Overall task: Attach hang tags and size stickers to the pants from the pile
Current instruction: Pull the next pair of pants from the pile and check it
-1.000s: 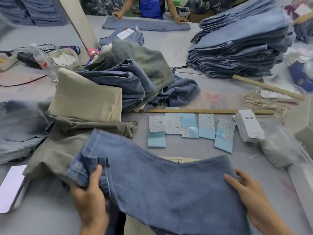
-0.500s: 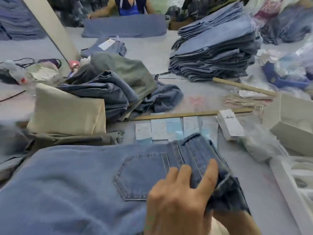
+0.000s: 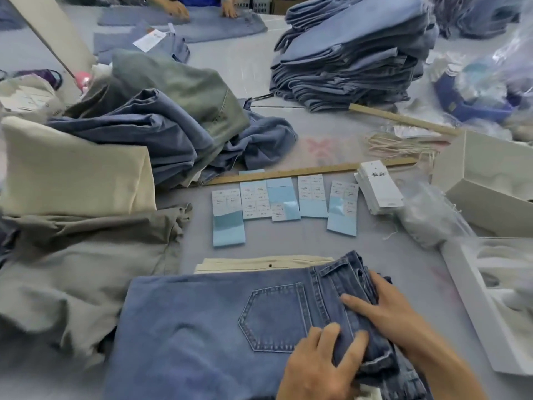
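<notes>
Loose pile (image 3: 161, 131): rumpled pants are lying heaped at the left and rear of the tabletop (image 3: 375, 255), waiting their turn.
Jeans (image 3: 202, 327): one blue pair is lying flat and nearest the camera, back pocket (image 3: 275, 316) facing up, waistband (image 3: 354, 310) turned to the right over a cream garment (image 3: 259, 262).
Left hand (image 3: 320, 368): it is curling over the lower end of the waistband, fingers and thumb gripping the folded denim.
Right hand (image 3: 383, 307): it is lying on the waistband higher up with fingers nearly straight, pressing; whether the thumb is hooking under the fabric I cannot tell.
Size stickers (image 3: 284, 202): blue-backed sheets are sitting in a row just beyond the jeans, untouched.
Hang tags (image 3: 379, 187): a white stack is resting to the right of the sheets, beside a bundle of strings (image 3: 403, 144).
Risk: the bunched waistband could be hiding the belt loop, so a tag might go on crooked; reaching across could also sweep the loose sheets out of order.
</notes>
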Motion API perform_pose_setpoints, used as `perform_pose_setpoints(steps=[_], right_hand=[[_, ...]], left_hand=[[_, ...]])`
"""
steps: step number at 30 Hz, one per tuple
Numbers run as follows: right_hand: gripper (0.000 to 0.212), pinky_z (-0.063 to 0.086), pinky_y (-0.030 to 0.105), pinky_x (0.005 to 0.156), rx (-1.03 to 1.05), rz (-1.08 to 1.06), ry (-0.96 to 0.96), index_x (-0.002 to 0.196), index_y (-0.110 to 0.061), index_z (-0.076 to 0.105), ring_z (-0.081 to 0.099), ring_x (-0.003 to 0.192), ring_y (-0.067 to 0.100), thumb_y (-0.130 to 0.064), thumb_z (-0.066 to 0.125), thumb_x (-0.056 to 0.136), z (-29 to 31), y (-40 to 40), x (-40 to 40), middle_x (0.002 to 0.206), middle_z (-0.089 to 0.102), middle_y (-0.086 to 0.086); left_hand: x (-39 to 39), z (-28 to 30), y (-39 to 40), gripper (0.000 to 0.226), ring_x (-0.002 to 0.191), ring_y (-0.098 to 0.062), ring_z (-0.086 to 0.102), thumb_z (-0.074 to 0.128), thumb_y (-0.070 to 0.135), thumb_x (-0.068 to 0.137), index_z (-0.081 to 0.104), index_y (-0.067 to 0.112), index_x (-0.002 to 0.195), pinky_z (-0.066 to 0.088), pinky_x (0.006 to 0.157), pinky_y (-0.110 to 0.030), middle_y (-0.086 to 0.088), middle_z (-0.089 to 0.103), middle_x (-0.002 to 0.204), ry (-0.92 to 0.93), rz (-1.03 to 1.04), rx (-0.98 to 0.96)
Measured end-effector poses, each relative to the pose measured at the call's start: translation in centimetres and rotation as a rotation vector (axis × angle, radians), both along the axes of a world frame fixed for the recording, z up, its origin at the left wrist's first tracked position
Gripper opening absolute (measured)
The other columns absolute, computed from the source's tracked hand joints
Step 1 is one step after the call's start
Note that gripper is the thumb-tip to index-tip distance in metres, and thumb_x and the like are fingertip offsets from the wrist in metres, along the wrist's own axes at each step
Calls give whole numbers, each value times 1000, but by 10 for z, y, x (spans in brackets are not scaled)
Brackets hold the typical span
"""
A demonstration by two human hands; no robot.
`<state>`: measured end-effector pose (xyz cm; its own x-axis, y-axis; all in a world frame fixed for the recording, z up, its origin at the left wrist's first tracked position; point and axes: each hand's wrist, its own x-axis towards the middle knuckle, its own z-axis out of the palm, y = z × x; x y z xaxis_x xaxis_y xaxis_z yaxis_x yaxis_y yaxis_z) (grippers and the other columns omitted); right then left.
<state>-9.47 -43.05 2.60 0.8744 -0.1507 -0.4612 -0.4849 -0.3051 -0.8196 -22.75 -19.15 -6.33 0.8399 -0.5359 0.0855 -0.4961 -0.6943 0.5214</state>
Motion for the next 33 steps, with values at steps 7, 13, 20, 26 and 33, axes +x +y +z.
perform_pose_setpoints(steps=[7,13,20,26,33], right_hand=[[63,47,28,89,-593,-3,-23,137,-27,47,58,112,20,-38,79,84,-94,20,-112,120,49,-7],[28,50,28,65,-394,-103,34,100,-30,63,59,61,4,-30,84,81,-75,35,-132,69,66,-4],[25,37,8,92,-362,605,-239,118,-33,69,49,107,-4,-33,59,94,-36,98,-156,113,58,-19],[24,46,16,92,-357,347,-205,112,-31,73,58,108,-6,-15,61,100,-29,53,-157,110,64,-30],[31,35,10,96,-337,776,-223,115,-35,72,44,117,-8,-19,52,99,-35,60,-160,128,33,-43]], left_hand=[[-24,-23,-34,52,112,-12,51,32,71,96,42,49,141,45,93,-22,9,50,129,327,-66,-61],[6,-19,-21,16,77,-15,67,66,27,99,65,38,111,55,63,-29,-3,64,101,890,461,-853],[42,0,16,77,89,-8,71,82,65,68,43,58,133,62,76,-34,22,61,105,678,498,-771],[40,-1,29,25,86,-16,67,75,20,92,74,42,105,60,63,-32,12,67,99,417,417,-624],[23,11,-1,49,111,2,60,81,47,79,60,52,123,43,92,-9,28,61,114,490,303,-427]])
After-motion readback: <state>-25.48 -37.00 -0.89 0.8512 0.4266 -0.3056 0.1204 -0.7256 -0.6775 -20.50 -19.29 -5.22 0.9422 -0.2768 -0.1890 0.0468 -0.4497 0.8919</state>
